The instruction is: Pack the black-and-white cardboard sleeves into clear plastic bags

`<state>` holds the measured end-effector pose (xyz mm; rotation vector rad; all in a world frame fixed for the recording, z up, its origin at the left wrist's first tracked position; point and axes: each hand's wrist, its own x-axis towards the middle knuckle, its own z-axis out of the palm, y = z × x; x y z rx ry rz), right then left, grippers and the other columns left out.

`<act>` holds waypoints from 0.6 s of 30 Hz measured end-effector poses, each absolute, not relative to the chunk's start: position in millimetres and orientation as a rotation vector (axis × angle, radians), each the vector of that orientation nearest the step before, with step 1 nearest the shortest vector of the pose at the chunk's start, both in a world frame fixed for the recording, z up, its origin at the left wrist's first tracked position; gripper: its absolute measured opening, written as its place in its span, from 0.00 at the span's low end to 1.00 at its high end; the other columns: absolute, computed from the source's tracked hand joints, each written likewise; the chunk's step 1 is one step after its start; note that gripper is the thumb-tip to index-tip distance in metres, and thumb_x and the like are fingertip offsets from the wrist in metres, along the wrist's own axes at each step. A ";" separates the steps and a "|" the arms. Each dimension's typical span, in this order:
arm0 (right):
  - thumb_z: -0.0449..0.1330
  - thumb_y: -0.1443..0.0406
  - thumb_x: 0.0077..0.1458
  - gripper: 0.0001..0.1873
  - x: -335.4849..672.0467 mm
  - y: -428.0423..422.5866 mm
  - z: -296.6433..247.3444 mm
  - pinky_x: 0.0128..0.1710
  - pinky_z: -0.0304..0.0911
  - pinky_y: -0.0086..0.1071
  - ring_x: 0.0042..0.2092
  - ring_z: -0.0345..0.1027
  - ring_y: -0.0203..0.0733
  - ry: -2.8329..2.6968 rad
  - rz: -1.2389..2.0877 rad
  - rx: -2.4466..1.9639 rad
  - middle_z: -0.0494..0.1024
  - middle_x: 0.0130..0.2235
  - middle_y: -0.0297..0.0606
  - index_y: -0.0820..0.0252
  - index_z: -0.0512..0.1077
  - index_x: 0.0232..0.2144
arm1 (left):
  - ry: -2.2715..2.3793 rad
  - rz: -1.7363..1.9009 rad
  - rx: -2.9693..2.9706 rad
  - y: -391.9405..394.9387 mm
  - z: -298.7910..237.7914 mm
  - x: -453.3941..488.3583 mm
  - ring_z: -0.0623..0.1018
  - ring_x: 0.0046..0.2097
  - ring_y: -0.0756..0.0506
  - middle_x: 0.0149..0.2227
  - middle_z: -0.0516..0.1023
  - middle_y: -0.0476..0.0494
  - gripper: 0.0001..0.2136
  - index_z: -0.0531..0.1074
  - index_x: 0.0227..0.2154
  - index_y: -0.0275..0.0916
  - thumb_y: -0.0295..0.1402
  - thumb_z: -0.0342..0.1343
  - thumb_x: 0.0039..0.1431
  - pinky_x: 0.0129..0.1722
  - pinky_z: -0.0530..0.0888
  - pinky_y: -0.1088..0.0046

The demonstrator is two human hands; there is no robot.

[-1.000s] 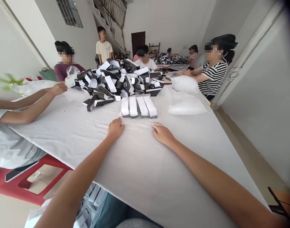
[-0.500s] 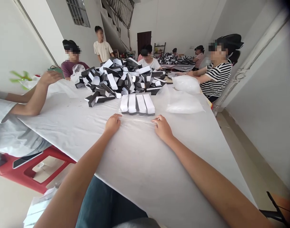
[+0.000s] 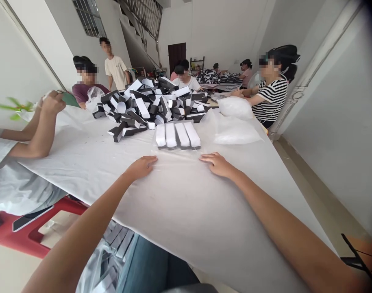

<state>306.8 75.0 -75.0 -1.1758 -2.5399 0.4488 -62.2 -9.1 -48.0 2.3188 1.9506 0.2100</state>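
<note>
4 white boxes point(image 3: 178, 135) under clear plastic point(image 3: 176, 156)

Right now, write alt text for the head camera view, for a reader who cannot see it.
The left hand and right hand rest on clear plastic on a white-covered table, just below four white-and-black boxes in a row. A heap of similar boxes lies behind, with co-workers seated around.

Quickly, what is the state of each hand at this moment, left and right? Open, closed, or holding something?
Left hand: open, resting flat on the clear plastic sheet, not gripping.
Right hand: open, fingertips on the same sheet, not gripping.
</note>
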 end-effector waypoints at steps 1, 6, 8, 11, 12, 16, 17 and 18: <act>0.50 0.73 0.51 0.34 308.8 72.5 -69.2 0.62 0.51 0.49 0.65 0.51 0.50 -2.610 0.472 -1.212 0.60 0.65 0.27 0.48 0.66 0.60 | 1.907 0.125 2.344 -12.4 -45.3 -66.2 0.61 0.66 0.41 0.66 0.60 0.49 0.28 0.63 0.62 0.42 0.31 0.45 0.58 0.64 0.60 0.61; 0.59 0.69 0.43 0.44 318.0 53.8 -37.3 0.59 0.58 0.54 0.67 0.47 0.61 -2.761 0.652 -1.537 0.51 0.68 0.30 0.45 0.59 0.64 | 1.736 -0.153 2.415 -34.2 -33.7 -75.1 0.50 0.69 0.36 0.69 0.47 0.45 0.36 0.52 0.67 0.42 0.36 0.52 0.54 0.66 0.52 0.53; 0.61 0.66 0.43 0.40 323.5 46.0 -22.5 0.50 0.67 0.51 0.61 0.59 0.64 -2.772 0.752 -1.628 0.59 0.65 0.32 0.42 0.65 0.60 | 1.724 -0.182 2.370 -43.6 -23.5 -76.4 0.50 0.69 0.34 0.70 0.46 0.47 0.37 0.54 0.66 0.46 0.38 0.55 0.52 0.65 0.55 0.50; 0.57 0.62 0.51 0.24 321.4 41.1 0.3 0.40 0.71 0.42 0.48 0.74 0.56 -2.680 0.732 -1.515 0.76 0.54 0.36 0.44 0.74 0.52 | 1.720 -0.060 2.337 -47.6 -0.3 -73.1 0.58 0.67 0.34 0.65 0.61 0.53 0.21 0.70 0.55 0.53 0.44 0.52 0.59 0.61 0.63 0.52; 0.55 0.62 0.55 0.21 315.1 42.6 5.6 0.39 0.70 0.40 0.47 0.74 0.53 -2.612 0.652 -1.399 0.78 0.51 0.36 0.46 0.75 0.51 | 1.710 0.066 2.374 -44.4 7.0 -68.8 0.62 0.65 0.36 0.61 0.68 0.53 0.17 0.73 0.51 0.53 0.44 0.48 0.62 0.60 0.64 0.53; 0.49 0.68 0.61 0.18 265.2 64.8 -4.2 0.43 0.67 0.37 0.44 0.73 0.44 -2.413 0.350 -0.879 0.80 0.44 0.36 0.52 0.75 0.47 | 1.594 0.594 2.541 -10.7 9.9 -34.6 0.75 0.51 0.42 0.49 0.77 0.46 0.17 0.73 0.50 0.46 0.38 0.42 0.67 0.53 0.71 0.63; 0.50 0.70 0.60 0.17 251.6 71.7 -15.3 0.44 0.66 0.37 0.43 0.72 0.44 -2.408 0.278 -0.798 0.80 0.41 0.37 0.54 0.76 0.44 | 1.555 0.652 2.574 -0.2 1.9 -24.7 0.75 0.50 0.42 0.47 0.77 0.45 0.16 0.73 0.48 0.44 0.35 0.42 0.66 0.51 0.72 0.63; 0.50 0.72 0.59 0.16 239.9 77.9 -28.5 0.45 0.65 0.39 0.43 0.71 0.44 -2.404 0.207 -0.759 0.80 0.40 0.39 0.57 0.76 0.41 | 1.533 0.684 2.593 9.6 -9.0 -16.0 0.75 0.50 0.42 0.48 0.77 0.44 0.16 0.73 0.48 0.43 0.33 0.41 0.66 0.51 0.72 0.63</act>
